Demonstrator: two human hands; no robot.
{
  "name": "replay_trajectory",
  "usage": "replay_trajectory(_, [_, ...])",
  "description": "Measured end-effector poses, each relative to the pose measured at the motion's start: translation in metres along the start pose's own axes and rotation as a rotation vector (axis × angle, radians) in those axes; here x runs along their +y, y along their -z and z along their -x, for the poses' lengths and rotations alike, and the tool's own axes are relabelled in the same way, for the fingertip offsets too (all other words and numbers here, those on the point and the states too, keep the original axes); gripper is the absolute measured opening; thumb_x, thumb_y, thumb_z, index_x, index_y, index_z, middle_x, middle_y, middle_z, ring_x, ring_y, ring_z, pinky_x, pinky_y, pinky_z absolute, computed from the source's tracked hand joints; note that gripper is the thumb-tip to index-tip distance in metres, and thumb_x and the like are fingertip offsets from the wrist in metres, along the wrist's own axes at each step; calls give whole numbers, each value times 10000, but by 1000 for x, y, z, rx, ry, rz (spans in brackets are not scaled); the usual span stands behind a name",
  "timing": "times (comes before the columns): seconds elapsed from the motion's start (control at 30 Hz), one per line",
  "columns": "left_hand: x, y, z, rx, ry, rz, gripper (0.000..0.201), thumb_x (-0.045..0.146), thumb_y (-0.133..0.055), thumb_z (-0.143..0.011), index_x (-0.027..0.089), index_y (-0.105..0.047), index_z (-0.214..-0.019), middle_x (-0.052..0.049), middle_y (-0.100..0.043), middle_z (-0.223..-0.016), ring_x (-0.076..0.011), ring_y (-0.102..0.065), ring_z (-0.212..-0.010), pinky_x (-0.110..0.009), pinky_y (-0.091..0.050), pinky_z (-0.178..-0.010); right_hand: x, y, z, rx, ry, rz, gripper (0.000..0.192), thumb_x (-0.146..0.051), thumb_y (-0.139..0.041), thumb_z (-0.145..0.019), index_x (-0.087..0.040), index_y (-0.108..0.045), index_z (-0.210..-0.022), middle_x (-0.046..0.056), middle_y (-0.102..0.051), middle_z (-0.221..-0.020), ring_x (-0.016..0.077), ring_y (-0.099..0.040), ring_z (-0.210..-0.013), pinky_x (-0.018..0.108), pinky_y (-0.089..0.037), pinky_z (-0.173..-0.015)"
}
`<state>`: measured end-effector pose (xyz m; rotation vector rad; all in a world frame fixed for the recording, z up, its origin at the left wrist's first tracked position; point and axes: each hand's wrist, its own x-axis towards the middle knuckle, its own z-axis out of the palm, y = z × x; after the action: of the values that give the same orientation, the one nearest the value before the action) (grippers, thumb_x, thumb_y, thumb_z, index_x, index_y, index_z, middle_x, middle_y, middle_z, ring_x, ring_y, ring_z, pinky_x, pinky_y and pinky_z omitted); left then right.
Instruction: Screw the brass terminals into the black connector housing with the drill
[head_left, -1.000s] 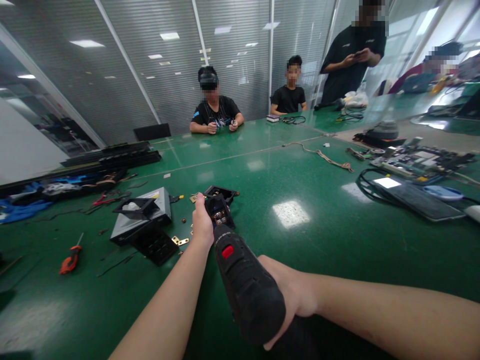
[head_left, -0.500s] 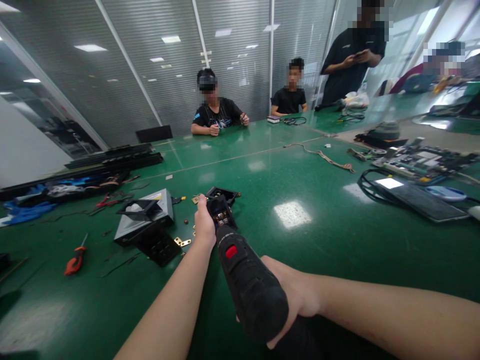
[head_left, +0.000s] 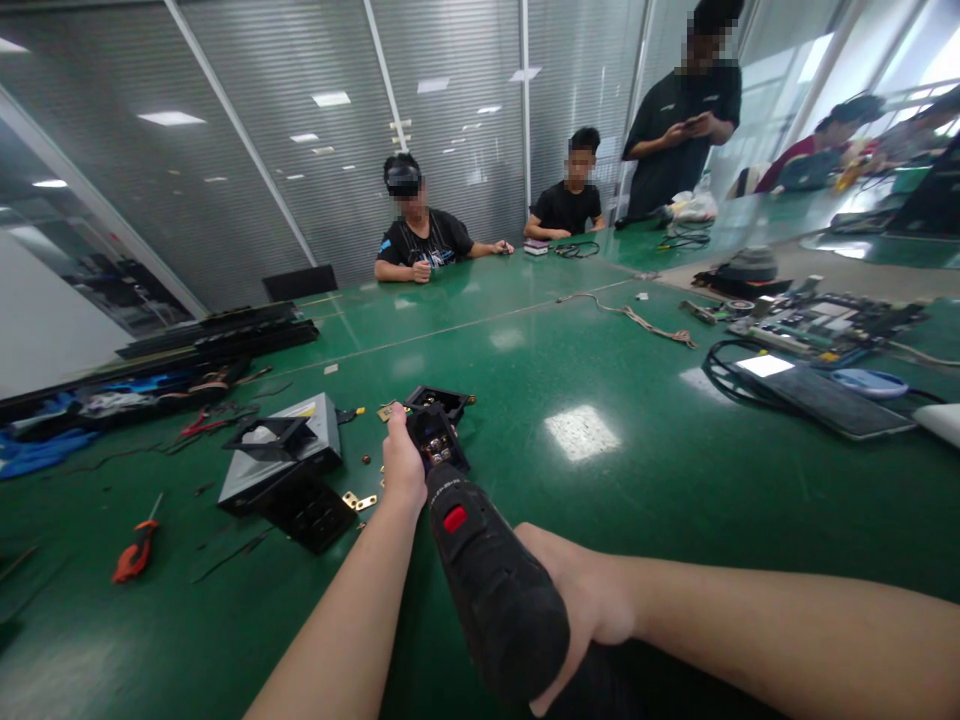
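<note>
My right hand (head_left: 585, 600) grips a black power drill (head_left: 487, 580) with a red switch, its nose pointing away from me into a small black socket block (head_left: 437, 437). My left hand (head_left: 401, 460) holds that block from its left side on the green table (head_left: 600, 500). Brass terminals show inside the block. A second black socket part (head_left: 439, 400) lies just behind it. Small brass pieces (head_left: 360, 500) lie to the left of my left wrist.
A grey box with black frames (head_left: 277, 460) sits left of my hands, and an orange-handled screwdriver (head_left: 135, 550) lies further left. Circuit boards, cables and a dark tablet (head_left: 817, 385) fill the right side. Several people sit or stand at the table's far end.
My view has tilted slightly, so everything sits a little lower and to the left. Both hands keep their hold. The person opposite has stretched an arm out to the side.
</note>
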<state>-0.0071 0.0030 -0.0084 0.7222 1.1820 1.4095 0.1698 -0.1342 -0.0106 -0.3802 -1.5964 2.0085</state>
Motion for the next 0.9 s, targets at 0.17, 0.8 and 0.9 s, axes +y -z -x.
replay_trajectory(0.17, [0,1,-2,14,1,-14,619,637,-474,-976,83,-748,-935,-152,-745,-740,-287,-779,-754,-341,-622,-617,4,-1,-1,-12,-4,-26,556,-433,-1043,-423,-121,-725,-756,39,-691,-763,211,-679,-770,358,-626,-784])
replay_trajectory(0.8, [1,1,-1,19,5,-22,624,626,-461,-982,77,-758,-965,-160,-753,-745,-301,-780,-775,-361,-627,-624,5,0,0,4,-63,-82,567,-354,-1059,-375,-102,-764,-789,50,-707,-792,197,-685,-777,322,-626,-782])
replay_trajectory(0.9, [4,-1,1,28,20,-3,597,605,-471,-987,81,-755,-951,-161,-753,-750,-306,-784,-792,-371,-633,-647,7,0,1,19,-113,-111,595,-332,-1060,-347,-100,-765,-808,48,-709,-798,189,-685,-772,292,-613,-749])
